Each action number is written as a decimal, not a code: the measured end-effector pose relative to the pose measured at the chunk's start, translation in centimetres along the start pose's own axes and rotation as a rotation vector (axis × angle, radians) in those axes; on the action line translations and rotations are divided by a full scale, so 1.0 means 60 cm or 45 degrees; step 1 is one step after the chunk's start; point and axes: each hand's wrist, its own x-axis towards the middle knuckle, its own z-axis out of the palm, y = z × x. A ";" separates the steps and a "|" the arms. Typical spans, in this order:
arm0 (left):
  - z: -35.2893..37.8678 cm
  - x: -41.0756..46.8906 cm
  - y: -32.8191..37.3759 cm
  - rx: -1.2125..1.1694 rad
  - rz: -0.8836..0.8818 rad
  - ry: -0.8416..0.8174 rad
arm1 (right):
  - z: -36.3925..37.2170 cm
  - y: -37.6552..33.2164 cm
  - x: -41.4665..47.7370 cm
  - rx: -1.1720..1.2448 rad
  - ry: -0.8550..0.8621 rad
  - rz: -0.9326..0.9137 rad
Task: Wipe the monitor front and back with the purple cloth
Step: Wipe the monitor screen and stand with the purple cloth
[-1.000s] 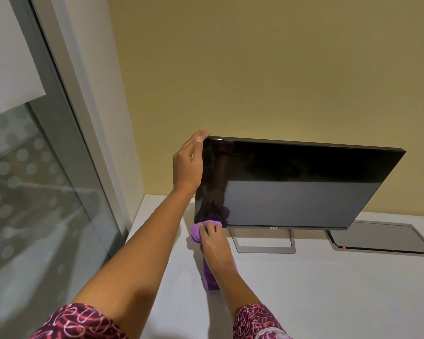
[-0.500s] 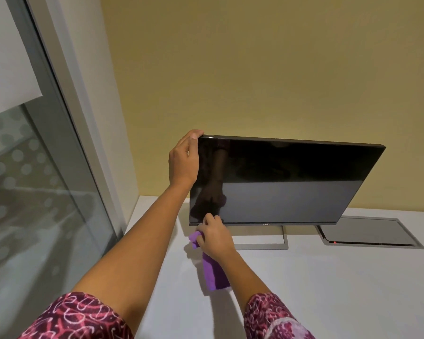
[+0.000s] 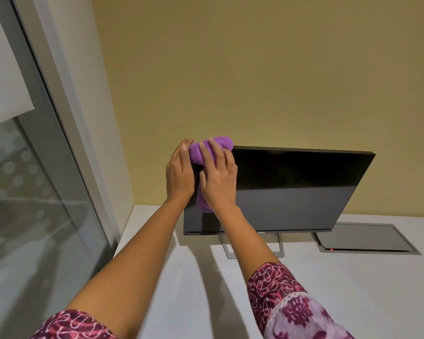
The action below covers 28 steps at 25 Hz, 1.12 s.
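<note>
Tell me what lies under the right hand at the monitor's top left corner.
A fuzzy purple cloth, bunched over the corner of the black flat-screen monitor and showing above and below the right hand. The screen and bezel beneath cloth and hand are covered.

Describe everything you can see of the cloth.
The cloth is purple, soft and fleecy-looking, bunched over the monitor at its top left corner, with a strip hanging down the screen. The right hand presses it against the glass with flat fingers; the left hand, holding the monitor's edge, touches its left side.
</note>
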 end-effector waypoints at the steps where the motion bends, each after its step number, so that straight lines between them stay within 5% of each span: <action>1: 0.003 0.001 -0.001 -0.002 0.000 0.012 | 0.003 0.003 0.007 -0.114 -0.034 -0.058; 12: -0.005 0.031 0.012 -0.288 -0.223 0.062 | 0.030 0.036 0.015 -0.300 -0.045 -0.381; 19: -0.042 0.051 -0.009 -0.591 -0.475 -0.200 | 0.035 0.069 -0.045 -0.470 -0.313 -0.829; 24: -0.065 0.068 -0.019 -0.578 -0.540 -0.354 | 0.046 0.034 -0.008 -0.523 -0.084 -0.921; 28: -0.072 0.087 -0.025 -0.516 -0.515 -0.433 | 0.075 0.005 -0.042 -0.774 -0.201 -1.018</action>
